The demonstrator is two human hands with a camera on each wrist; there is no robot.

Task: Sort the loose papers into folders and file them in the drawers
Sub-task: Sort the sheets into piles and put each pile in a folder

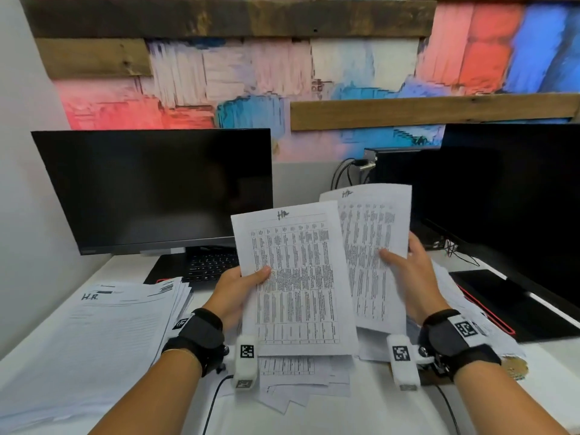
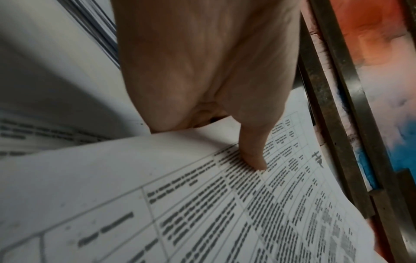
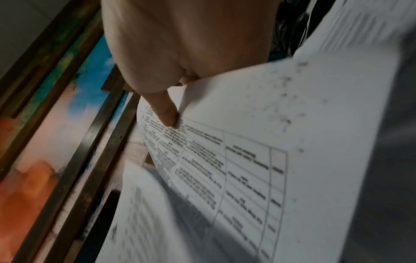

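Observation:
My left hand [image 1: 243, 282] pinches a printed table sheet [image 1: 298, 277] marked "HR" at its left edge, thumb on the front; the left wrist view shows that thumb [image 2: 254, 156] pressed on the sheet [image 2: 202, 204]. My right hand [image 1: 405, 265] pinches a second table sheet [image 1: 373, 246], also marked "HR", at its right edge, held upright just behind and right of the first. The right wrist view shows its thumb [image 3: 167, 113] on that sheet [image 3: 258, 142]. Loose papers [image 1: 298, 375] lie on the desk under both sheets. No folders or drawers are in view.
A thick paper stack [image 1: 94, 334] headed "H.R." lies at the left on the white desk [image 1: 345, 409]. More papers [image 1: 470, 309] spread at the right. Two dark monitors [image 1: 157, 186] [image 1: 514, 196], a keyboard [image 1: 210, 265] and a black pad [image 1: 514, 306] sit behind.

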